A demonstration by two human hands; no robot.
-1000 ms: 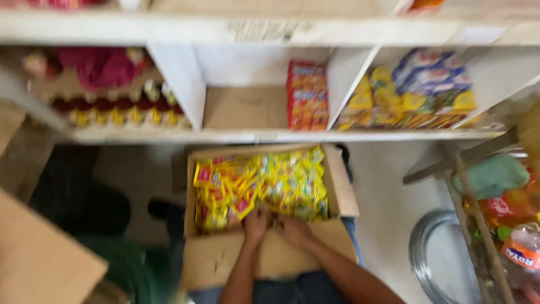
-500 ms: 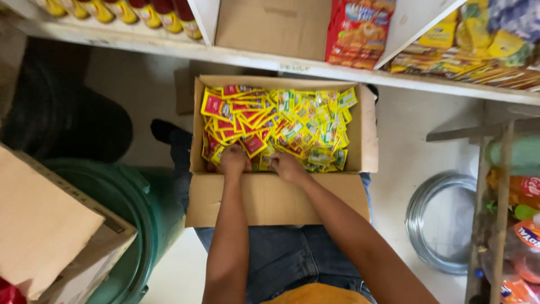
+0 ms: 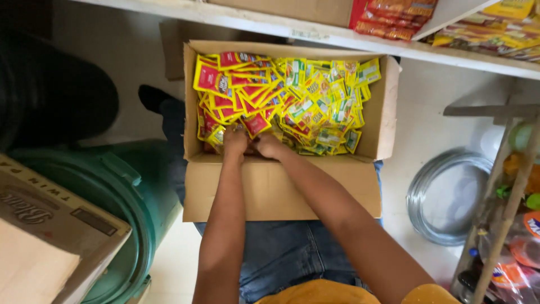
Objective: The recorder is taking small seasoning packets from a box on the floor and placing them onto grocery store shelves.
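An open cardboard box (image 3: 281, 188) rests on my lap, filled with several small sachets: red and yellow ones (image 3: 236, 93) on the left, yellow and green ones (image 3: 326, 101) on the right. Both hands are down at the near edge of the pile, close together. My left hand (image 3: 234, 142) has its fingers curled among the red sachets. Touching it on the right, my right hand (image 3: 270, 146) is closed on sachets too. What each hand grips is partly hidden by the fingers.
A white shelf (image 3: 315, 34) runs above the box, carrying red snack packs (image 3: 394, 14) and yellow packets (image 3: 506, 31). A green drum (image 3: 124, 191) and a brown carton (image 3: 50, 225) stand at left. A metal ring (image 3: 444, 197) and a wooden rack (image 3: 506, 214) are right.
The view has tilted down and drawn closer to the box. Both hands have stayed at the near edge of the sachet pile, shifting slightly left toward the red sachets.
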